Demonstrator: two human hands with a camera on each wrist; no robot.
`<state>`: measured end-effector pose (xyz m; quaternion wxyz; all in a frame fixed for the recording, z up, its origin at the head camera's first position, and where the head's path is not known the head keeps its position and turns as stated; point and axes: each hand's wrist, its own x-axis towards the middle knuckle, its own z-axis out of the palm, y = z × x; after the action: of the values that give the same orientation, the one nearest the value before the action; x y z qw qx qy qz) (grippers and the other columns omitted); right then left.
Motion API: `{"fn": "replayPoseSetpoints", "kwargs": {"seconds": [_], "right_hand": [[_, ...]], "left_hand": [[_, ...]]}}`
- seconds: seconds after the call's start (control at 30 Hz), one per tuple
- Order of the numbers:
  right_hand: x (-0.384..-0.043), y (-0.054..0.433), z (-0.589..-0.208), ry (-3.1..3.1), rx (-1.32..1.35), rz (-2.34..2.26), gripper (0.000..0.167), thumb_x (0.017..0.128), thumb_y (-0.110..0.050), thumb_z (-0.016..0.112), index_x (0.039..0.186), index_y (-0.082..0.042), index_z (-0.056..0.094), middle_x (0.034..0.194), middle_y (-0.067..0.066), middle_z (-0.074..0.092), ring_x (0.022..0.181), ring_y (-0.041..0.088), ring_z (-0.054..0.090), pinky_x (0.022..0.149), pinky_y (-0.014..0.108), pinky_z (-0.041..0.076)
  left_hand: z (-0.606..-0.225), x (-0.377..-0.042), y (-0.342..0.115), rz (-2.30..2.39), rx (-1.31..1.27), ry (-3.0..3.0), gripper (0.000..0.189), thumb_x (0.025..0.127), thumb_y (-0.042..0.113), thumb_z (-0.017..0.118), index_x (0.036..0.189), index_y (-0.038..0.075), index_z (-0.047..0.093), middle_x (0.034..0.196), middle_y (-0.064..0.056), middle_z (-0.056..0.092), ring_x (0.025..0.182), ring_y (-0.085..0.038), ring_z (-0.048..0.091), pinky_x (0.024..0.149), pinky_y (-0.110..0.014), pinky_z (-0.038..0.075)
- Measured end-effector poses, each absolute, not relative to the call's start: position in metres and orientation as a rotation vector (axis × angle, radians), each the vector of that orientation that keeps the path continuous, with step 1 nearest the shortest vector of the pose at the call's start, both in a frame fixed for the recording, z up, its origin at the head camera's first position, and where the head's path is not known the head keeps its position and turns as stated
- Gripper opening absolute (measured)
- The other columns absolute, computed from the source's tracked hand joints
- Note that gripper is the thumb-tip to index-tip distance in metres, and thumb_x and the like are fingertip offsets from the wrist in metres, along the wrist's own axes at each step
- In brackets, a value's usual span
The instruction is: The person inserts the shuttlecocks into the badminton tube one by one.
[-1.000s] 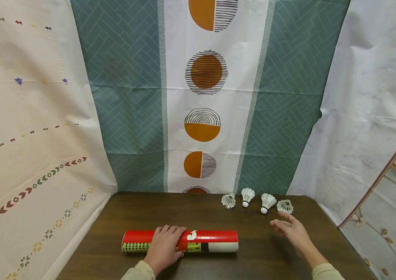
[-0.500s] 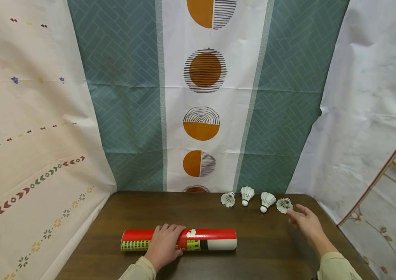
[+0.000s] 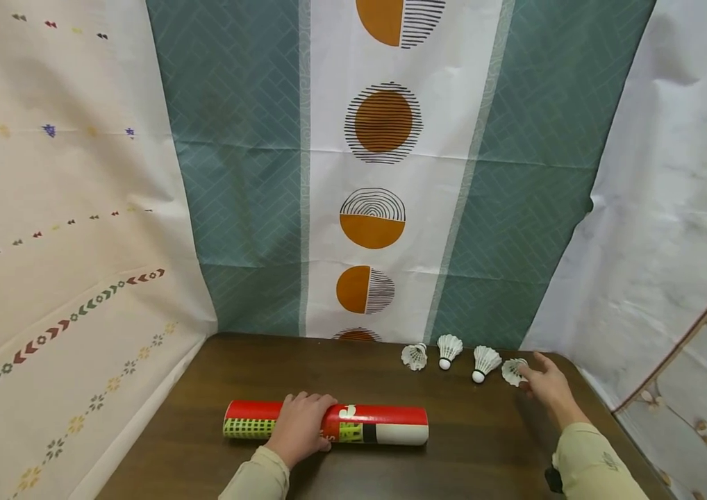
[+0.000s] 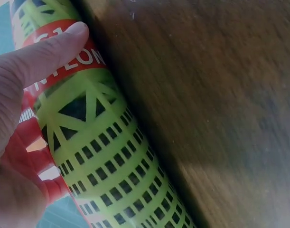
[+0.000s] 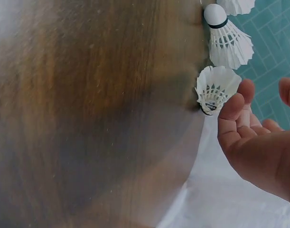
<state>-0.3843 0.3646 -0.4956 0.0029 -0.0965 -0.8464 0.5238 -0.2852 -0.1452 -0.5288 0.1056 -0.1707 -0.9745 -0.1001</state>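
Tube [image 3: 401,425]: on its side on the brown table [image 3: 391,476], lying left to right near the person; red along the top, yellow-green print and a white right end on the near face. A red band crossing it carries the word NYLON, partly covered.
Left hand [image 3: 301,425]: on the tube, left of its middle, reaching from the person's side.
Left fingers: over the top, tips slightly apart on the far side; thumb [image 4: 54,50] across the red band on the near face. Tube sits between thumb and fingers, gripped.
End shuttlecock [image 3: 510,373]: rightmost of four in a row at the table's far edge; lying down, skirt opening towards the person.
Right hand [image 3: 550,389]: just right of the end shuttlecock, over the table's far right corner.
Right fingers: loosely bent, two tips at the skirt's rim in the right wrist view, another digit standing apart at the frame's edge. Whether the tips touch the feathers, cannot tell.
Next shuttlecock [image 3: 485,362]: left of the end one, white head towards the person.
Third shuttlecock [image 3: 450,349]: further left, head also towards the person.
Last shuttlecock [image 3: 414,356]: leftmost, skirt opening forward.
Backdrop [image 3: 247,208]: green and white cloth with orange discs, behind the table.
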Motion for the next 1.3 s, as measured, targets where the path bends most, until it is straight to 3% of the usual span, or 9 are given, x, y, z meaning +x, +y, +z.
{"fn": "replayPoseSetpoints", "kwargs": {"seconds": [0.1, 0.23, 0.57, 0.97, 1.3], "right_hand": [[-0.388, 0.363, -0.498, -2.685, -0.262, 1.637, 0.08, 0.112, -0.03, 0.054, 0.168, 0.005, 0.009, 0.136, 0.036, 0.062, 0.084, 0.003, 0.069, 0.076, 0.029, 0.057], [-0.391, 0.36, -0.503, -2.712, -0.206, 1.661, 0.079, 0.113, -0.031, 0.05, 0.167, 0.009, 0.007, 0.153, 0.041, 0.045, 0.09, 0.006, 0.07, 0.082, 0.032, 0.059], [-0.4, 0.354, -0.512, -2.729, -0.173, 1.752, 0.072, 0.115, -0.026, 0.044, 0.166, 0.01, 0.008, 0.162, 0.041, 0.031, 0.09, 0.002, 0.068, 0.081, 0.028, 0.059], [-0.406, 0.355, -0.513, -2.732, -0.145, 1.769, 0.076, 0.115, -0.027, 0.046, 0.165, 0.011, 0.005, 0.158, 0.042, 0.03, 0.092, 0.007, 0.068, 0.081, 0.029, 0.057], [-0.404, 0.354, -0.516, -2.731, -0.152, 1.724, 0.069, 0.114, -0.024, 0.044, 0.162, 0.017, 0.016, 0.158, 0.042, 0.035, 0.099, 0.012, 0.07, 0.079, 0.025, 0.056]], "left_hand": [[-0.527, -0.287, -0.145, -0.309, -0.504, -2.899, 0.071, 0.062, 0.039, 0.104, 0.123, 0.02, 0.073, 0.111, -0.002, 0.079, 0.097, -0.028, 0.068, 0.087, -0.052, 0.052], [-0.525, -0.288, -0.145, -0.322, -0.511, -2.925, 0.069, 0.063, 0.04, 0.104, 0.122, 0.021, 0.073, 0.109, -0.001, 0.079, 0.096, -0.026, 0.067, 0.087, -0.053, 0.052], [-0.527, -0.289, -0.147, -0.311, -0.512, -2.91, 0.069, 0.063, 0.039, 0.104, 0.122, 0.022, 0.073, 0.109, 0.001, 0.079, 0.096, -0.026, 0.067, 0.087, -0.052, 0.052], [-0.529, -0.291, -0.147, -0.298, -0.501, -2.911, 0.071, 0.062, 0.04, 0.105, 0.123, 0.021, 0.073, 0.11, -0.001, 0.08, 0.096, -0.027, 0.068, 0.086, -0.052, 0.052], [-0.528, -0.289, -0.145, -0.282, -0.509, -2.91, 0.072, 0.062, 0.041, 0.105, 0.123, 0.021, 0.073, 0.11, -0.002, 0.08, 0.096, -0.027, 0.068, 0.085, -0.051, 0.052]]}}
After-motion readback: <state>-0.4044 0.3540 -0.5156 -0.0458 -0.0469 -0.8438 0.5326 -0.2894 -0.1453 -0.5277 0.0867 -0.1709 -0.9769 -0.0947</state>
